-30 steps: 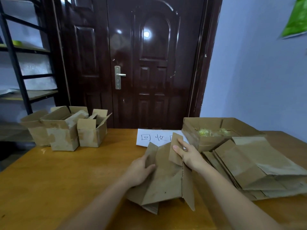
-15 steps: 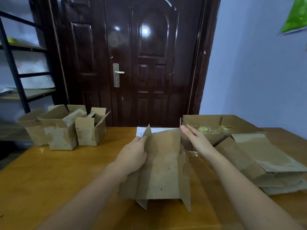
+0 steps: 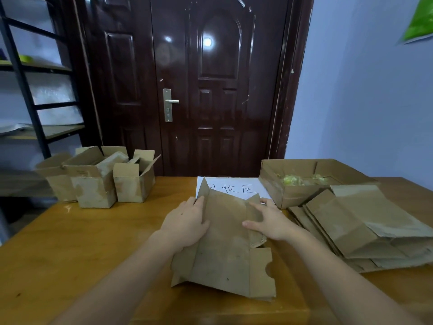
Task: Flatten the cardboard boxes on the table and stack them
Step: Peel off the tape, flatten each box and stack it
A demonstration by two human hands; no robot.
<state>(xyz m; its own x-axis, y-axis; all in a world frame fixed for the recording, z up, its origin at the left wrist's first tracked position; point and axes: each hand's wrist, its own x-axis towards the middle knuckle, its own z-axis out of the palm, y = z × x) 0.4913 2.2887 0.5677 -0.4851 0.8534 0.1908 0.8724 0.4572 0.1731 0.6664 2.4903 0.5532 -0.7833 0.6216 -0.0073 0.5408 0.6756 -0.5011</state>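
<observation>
One collapsed cardboard box lies at the tabletop's near-centre, its far flaps sticking up and overlapping 1 white sheet w/ handwriting at the far edge. Left hand grips its left edge, fingers curled round; right hand is spread flat, pressing the right flap down. Far-left corner: 3 upright boxes, flaps open. Right side: 1 stack of flattened boxes, count per layer unclear; behind it, touching, 1 open shallow box w/ yellow-green stuff inside.
</observation>
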